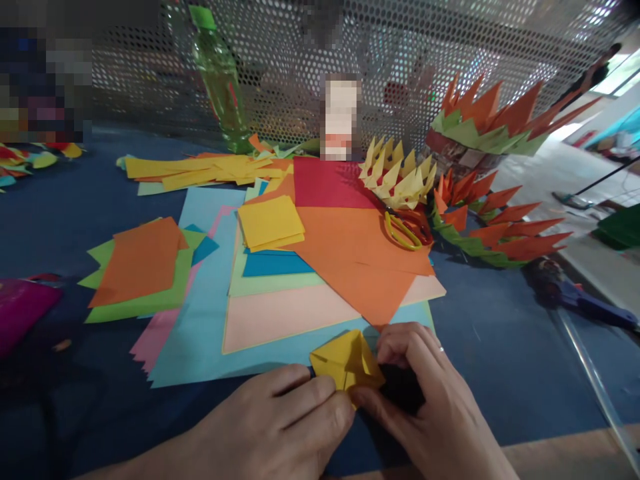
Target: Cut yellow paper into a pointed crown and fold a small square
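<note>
A small folded yellow paper piece (346, 360) lies at the near edge of the blue table cover (500, 333). My left hand (280, 427) pinches its lower left side with thumb and fingers. On the other side, my right hand (430, 400) grips its lower right corner, fingers curled, a ring on one finger. Both hands hold the same piece, pressed onto the table just in front of a pile of coloured sheets.
Coloured paper sheets (300, 287) spread across the middle. Yellow-handled scissors (406, 230) lie on an orange sheet. Spiky paper crowns in yellow (397, 177) and orange-green (490, 227) stand at right. A green bottle (220, 80) stands before a perforated screen. A glue gun (580, 297) lies at right.
</note>
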### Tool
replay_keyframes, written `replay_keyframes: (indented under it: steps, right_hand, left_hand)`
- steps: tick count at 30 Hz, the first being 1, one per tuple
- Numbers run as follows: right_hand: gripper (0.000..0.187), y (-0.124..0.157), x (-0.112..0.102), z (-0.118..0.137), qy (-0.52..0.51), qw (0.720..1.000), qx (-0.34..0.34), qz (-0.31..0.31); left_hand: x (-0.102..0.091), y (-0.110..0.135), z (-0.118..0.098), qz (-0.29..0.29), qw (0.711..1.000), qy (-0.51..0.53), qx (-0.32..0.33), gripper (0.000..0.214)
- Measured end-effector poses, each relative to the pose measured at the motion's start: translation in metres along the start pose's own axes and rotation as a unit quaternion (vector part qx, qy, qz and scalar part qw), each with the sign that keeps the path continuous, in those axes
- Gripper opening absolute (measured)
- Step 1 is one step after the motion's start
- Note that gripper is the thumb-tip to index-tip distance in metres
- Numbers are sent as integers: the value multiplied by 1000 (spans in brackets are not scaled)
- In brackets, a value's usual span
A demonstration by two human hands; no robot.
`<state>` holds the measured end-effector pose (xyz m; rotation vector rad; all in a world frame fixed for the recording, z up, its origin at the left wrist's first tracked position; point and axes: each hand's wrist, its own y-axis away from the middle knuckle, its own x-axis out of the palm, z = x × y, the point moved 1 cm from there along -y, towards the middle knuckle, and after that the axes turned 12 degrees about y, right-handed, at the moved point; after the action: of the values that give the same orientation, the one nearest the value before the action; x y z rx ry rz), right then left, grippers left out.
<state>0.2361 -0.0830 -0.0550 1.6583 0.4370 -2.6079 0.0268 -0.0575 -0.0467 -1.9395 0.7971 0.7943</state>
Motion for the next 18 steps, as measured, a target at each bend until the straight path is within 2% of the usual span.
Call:
replay_keyframes:
  steps: [6, 18]
  right_hand:
    - [34, 0, -1, -3, 46, 999, 14, -8]
    - [23, 0, -5, -9, 1, 999, 10, 34]
  left_hand:
    - [-5, -4, 1, 20, 1000, -3, 22, 33]
    - [-3, -2, 3, 17, 1000, 1, 17, 34]
